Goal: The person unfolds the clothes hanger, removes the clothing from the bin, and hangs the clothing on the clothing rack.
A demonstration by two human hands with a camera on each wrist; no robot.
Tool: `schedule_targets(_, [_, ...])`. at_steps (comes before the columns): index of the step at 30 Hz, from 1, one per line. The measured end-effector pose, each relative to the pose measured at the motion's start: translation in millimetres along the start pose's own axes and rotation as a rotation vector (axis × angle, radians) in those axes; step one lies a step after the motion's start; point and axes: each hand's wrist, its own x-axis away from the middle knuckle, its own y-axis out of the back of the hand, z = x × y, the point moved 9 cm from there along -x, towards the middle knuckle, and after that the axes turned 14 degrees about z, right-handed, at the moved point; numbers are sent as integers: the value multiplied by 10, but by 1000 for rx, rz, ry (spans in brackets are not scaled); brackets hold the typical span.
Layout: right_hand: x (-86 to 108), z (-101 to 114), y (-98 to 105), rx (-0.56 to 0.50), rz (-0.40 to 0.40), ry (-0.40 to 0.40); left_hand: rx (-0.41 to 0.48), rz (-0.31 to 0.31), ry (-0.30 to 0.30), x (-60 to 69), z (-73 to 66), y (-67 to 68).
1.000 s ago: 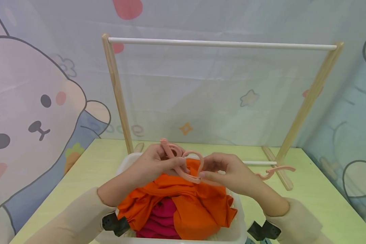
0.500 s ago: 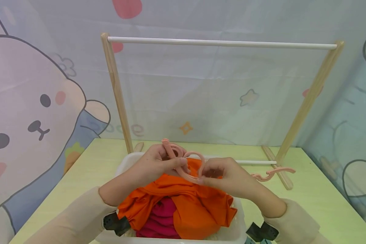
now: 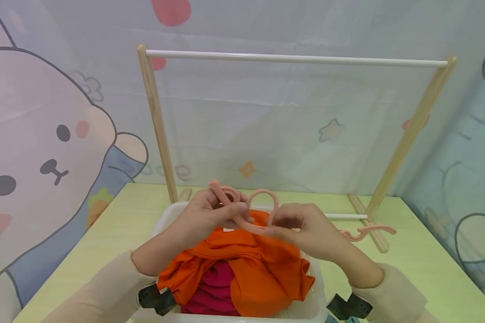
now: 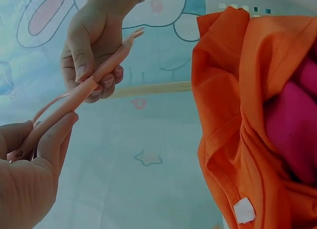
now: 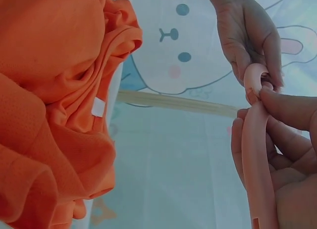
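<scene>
A pink plastic clothes hanger point(image 3: 250, 226) is held in the air above the basket. My left hand point(image 3: 208, 213) pinches one end, thumb on top. My right hand point(image 3: 305, 229) grips it further right, beside its round hook loop point(image 3: 276, 204). In the left wrist view the hanger point(image 4: 67, 105) runs between both hands; the right wrist view shows its long arm point(image 5: 257, 160) passing the right hand. A curved pink piece point(image 3: 365, 232) appears beyond the right forearm; I cannot tell whether it belongs to this hanger. Below lies a bunched orange garment point(image 3: 262, 287) over a magenta one point(image 3: 216, 287).
The white basket point(image 3: 170, 214) holds the garments. Behind it stands a rack with a white rail point(image 3: 295, 58) and wooden legs point(image 3: 414, 134) on the pale yellow table point(image 3: 117, 233). A printed cloth point(image 3: 226, 121) covers the wall behind.
The hanger's round loop has risen and tilted more upright between the hands, shifting slightly right. Both hands keep their hold. The garments lie as before.
</scene>
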Motion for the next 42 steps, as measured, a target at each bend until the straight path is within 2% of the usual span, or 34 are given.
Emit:
schedule_targets(4, [22,2,59,-35,-53,-3,54,-67,-13,2,-9,38])
schedule_targets(8, [34,1,93,-53,-87,-21,126,-101,-33,6,-17,40])
schedule_targets(16, [71,0,124,-97,-153,-46,155,-170,-58,43,-23,33])
schedule_targets(21, [108,-22,138,-159,-204,-62,224,-190,-121,55,-32,-1])
schedule_targets(25, [121,-25,143,-193,-232,-69,275,-239,-165,82,-27,-6])
schedule_targets(33, [142,-42,156,-253,-282,-97,319,-329,-180,131,-2,-44])
schedule_targets(37, [157,-31,165,-281,-310,-104,400,-355,-223,128,10,-76])
schedule_targets(42, [173,-26,180,-336,-357,-123,408,-389,-281,121,-1,-96])
